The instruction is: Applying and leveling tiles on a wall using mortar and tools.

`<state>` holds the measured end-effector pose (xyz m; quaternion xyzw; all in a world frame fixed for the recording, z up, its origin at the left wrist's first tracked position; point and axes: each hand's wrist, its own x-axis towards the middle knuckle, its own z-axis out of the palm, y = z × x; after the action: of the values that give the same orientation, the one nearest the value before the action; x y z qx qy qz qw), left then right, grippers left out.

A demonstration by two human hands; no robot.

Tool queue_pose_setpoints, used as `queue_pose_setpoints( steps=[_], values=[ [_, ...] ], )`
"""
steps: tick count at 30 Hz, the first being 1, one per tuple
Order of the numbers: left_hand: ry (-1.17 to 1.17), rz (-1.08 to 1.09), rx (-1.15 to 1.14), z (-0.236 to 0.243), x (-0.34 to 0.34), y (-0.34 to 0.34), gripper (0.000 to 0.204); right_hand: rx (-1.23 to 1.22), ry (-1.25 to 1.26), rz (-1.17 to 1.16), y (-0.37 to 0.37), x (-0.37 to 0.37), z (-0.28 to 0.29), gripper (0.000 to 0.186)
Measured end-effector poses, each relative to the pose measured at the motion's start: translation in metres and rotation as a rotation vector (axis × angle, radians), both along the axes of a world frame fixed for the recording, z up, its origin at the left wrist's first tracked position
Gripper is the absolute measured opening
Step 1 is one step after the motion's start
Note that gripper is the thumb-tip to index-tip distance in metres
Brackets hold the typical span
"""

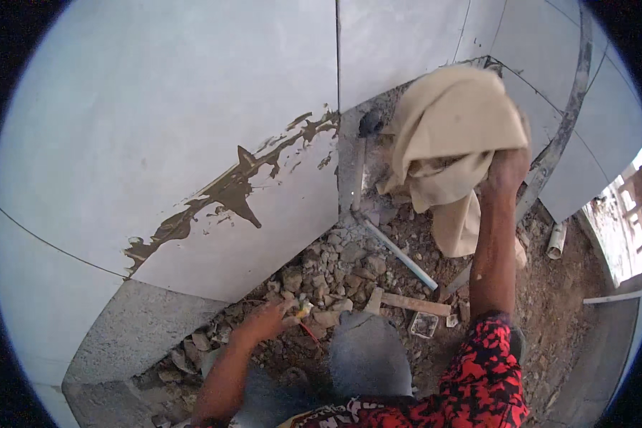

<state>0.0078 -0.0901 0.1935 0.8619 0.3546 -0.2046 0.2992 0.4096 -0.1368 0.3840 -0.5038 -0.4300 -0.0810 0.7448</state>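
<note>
A beige cloth (460,118) hangs bunched and folded from my right hand (506,171), which is raised at the far right with its fingers closed, partly hidden by the folds. Low over the rubble, my left hand (266,321) has its fingers drawn together. Right at its fingertips is a small yellow and white thing (304,310), too small to name, and a thin red strip (309,332) lies just below. Whether the left hand grips that thing is hard to see.
White wall panels (157,107) stand ahead, a ragged dark smear (228,191) across their seam. Broken stones (335,271) cover the ground. Among them lie a pale pipe (399,253), a wooden-handled hammer (414,305) and a small clear box (424,325). A short white pipe (557,241) lies farther right.
</note>
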Motion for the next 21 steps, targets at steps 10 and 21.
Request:
queue_pose_setpoints(
  steps=[10, 21],
  values=[
    [0.130, 0.030, 0.033, 0.026, 0.005, -0.002, 0.055, 0.053, -0.373, 0.140, 0.091, -0.110, 0.164, 0.034],
    [-0.124, -0.059, 0.037, 0.051, -0.017, -0.024, 0.052, -0.015, -0.721, -0.371, 0.148, -0.123, -0.014, 0.049]
  ],
)
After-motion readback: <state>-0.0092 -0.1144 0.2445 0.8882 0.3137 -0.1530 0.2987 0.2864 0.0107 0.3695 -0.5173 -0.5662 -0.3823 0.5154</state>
